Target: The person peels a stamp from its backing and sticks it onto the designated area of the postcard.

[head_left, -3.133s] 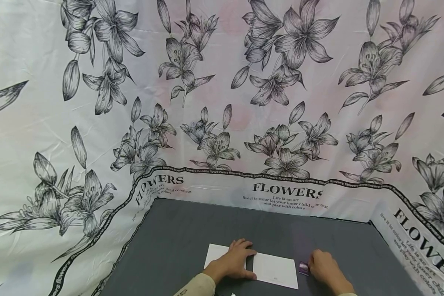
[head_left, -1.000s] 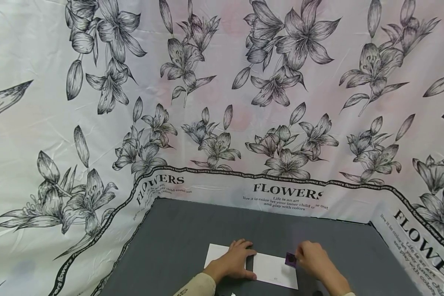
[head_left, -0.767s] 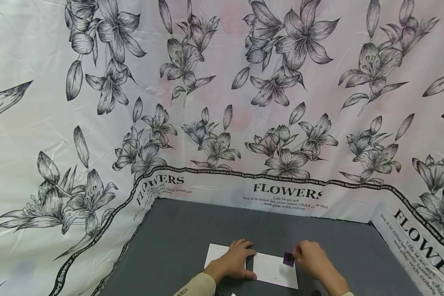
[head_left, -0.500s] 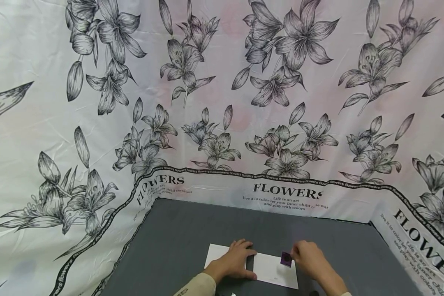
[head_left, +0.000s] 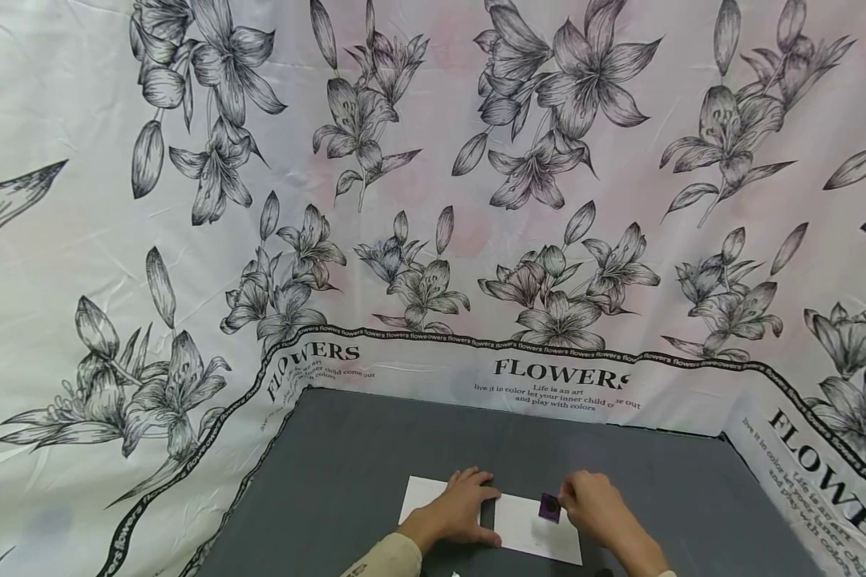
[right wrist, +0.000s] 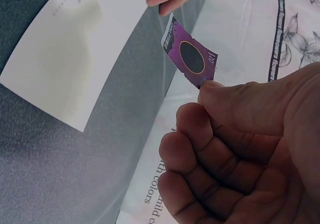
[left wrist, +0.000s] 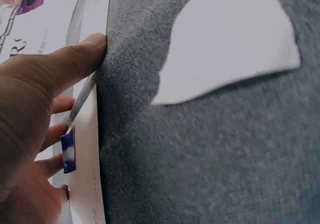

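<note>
My right hand (head_left: 600, 509) pinches a purple postage stamp (right wrist: 181, 45) by one corner between thumb and forefinger. The stamp has perforated edges and a dark oval in the middle. It hangs above the right part of a white envelope or card (head_left: 523, 530). My left hand (head_left: 456, 506) rests with fingers spread across the gap between this card and a second white card (head_left: 420, 490) on its left. Its thumb touches the right card's near edge. A small blue stamp (left wrist: 68, 153) shows on the left card by the fingers in the left wrist view.
The grey cloth-covered table (head_left: 375, 433) extends behind and beside the cards. A loose white scrap of paper (left wrist: 230, 44) lies nearer the body. A curtain (head_left: 433, 240) printed with flowers encloses the table at the back and sides.
My right hand has picked up the purple stamp from the table's right and carried it left over the right card. My left hand has stayed in place.
</note>
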`<control>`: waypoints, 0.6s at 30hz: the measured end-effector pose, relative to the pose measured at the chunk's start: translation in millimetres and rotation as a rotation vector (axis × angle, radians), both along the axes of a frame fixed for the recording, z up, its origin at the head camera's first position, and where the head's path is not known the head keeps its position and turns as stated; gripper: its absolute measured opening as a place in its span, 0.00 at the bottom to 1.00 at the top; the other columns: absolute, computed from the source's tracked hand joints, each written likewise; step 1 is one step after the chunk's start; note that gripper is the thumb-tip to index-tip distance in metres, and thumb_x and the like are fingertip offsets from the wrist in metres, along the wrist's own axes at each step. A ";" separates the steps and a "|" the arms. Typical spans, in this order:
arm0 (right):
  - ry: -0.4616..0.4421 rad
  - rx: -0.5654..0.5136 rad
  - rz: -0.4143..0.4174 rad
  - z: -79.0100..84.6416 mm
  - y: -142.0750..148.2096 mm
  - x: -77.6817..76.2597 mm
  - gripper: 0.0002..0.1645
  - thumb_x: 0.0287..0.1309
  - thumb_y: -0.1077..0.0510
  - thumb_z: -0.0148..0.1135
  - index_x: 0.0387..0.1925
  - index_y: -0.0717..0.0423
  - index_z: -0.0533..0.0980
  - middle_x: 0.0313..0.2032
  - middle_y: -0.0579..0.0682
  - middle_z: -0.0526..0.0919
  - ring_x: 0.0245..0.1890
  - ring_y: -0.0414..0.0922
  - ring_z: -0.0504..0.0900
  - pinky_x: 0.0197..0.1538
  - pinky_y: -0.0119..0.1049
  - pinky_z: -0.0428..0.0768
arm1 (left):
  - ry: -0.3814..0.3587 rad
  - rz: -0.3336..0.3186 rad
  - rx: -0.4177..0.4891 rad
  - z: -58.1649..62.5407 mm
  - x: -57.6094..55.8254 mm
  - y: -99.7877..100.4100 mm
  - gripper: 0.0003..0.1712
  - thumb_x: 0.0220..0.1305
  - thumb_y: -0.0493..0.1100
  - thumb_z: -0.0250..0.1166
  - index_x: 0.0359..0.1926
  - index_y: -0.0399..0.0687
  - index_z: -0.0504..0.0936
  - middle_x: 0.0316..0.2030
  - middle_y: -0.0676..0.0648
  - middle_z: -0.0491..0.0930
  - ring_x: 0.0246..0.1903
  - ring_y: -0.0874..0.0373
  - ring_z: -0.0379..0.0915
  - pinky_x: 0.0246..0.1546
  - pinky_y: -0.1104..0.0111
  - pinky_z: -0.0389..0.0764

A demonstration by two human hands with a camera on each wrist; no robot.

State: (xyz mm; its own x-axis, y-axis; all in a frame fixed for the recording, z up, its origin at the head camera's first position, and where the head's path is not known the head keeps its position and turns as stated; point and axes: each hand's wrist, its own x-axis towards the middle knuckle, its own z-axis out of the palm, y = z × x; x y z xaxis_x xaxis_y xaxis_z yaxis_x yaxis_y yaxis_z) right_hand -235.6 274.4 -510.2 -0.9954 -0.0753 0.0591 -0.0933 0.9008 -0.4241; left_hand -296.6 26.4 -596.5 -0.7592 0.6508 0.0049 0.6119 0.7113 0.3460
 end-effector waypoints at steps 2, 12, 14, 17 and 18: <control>0.001 -0.005 -0.003 -0.7 -1.0 -0.7 0.11 0.64 0.66 0.68 0.25 0.53 0.81 0.24 0.43 0.79 0.25 0.42 0.73 0.30 0.39 0.73 | 0.003 0.000 0.002 0.3 0.1 -0.4 0.42 0.56 0.65 0.83 0.70 0.61 0.84 0.77 0.50 0.73 0.80 0.47 0.64 0.78 0.42 0.66; 0.005 -0.029 0.004 -0.4 -5.8 -1.3 0.13 0.65 0.66 0.68 0.25 0.52 0.81 0.24 0.42 0.79 0.25 0.42 0.73 0.30 0.39 0.72 | -0.014 -0.008 0.020 1.1 -1.9 -2.7 0.41 0.57 0.65 0.83 0.70 0.60 0.84 0.77 0.50 0.74 0.80 0.47 0.64 0.79 0.43 0.66; -0.004 -0.035 0.004 -0.4 -6.7 -1.4 0.13 0.66 0.65 0.68 0.25 0.52 0.81 0.24 0.42 0.78 0.25 0.42 0.73 0.30 0.39 0.72 | -0.022 -0.011 0.030 1.1 -3.0 -4.1 0.41 0.58 0.65 0.83 0.70 0.60 0.84 0.77 0.50 0.74 0.80 0.47 0.64 0.79 0.44 0.65; -0.009 -0.038 0.004 -0.4 -8.0 -1.5 0.13 0.67 0.65 0.68 0.25 0.52 0.80 0.24 0.43 0.78 0.25 0.42 0.73 0.30 0.39 0.71 | -0.020 -0.022 0.042 0.9 -4.8 -6.3 0.39 0.61 0.65 0.81 0.70 0.59 0.84 0.77 0.49 0.74 0.79 0.46 0.65 0.79 0.46 0.66; -0.010 -0.038 0.004 -0.3 -8.5 -1.4 0.13 0.67 0.65 0.68 0.25 0.52 0.80 0.24 0.43 0.79 0.25 0.42 0.73 0.30 0.39 0.71 | -0.016 -0.027 0.047 0.8 -5.2 -7.0 0.39 0.62 0.65 0.80 0.70 0.59 0.84 0.77 0.49 0.74 0.79 0.46 0.66 0.79 0.47 0.66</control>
